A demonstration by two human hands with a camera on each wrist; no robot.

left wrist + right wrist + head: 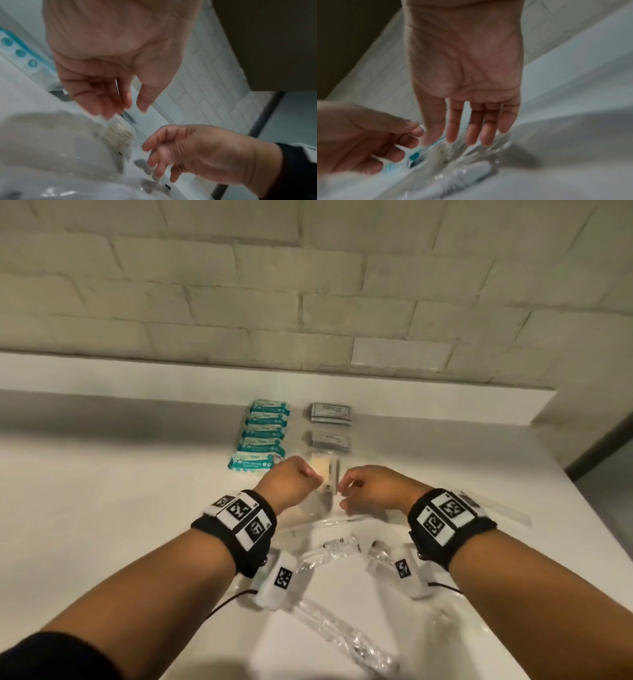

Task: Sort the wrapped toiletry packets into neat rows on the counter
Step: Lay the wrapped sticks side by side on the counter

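Several teal-and-white packets lie in a column on the white counter. Right of them is a column of grey packets, with a clear packet holding a beige item at its near end. My left hand hovers at that packet's left edge and my right hand at its right edge. In the left wrist view my left hand has loosely curled fingers and the thumb apart, holding nothing above the blurred clear packet. My right hand points straight fingers down at the clear wrapping.
More clear-wrapped items lie loose between my forearms and nearer me; another lies at the right. A grey-white tube in clear wrap lies under my right hand. A low ledge and a brick wall back the counter.
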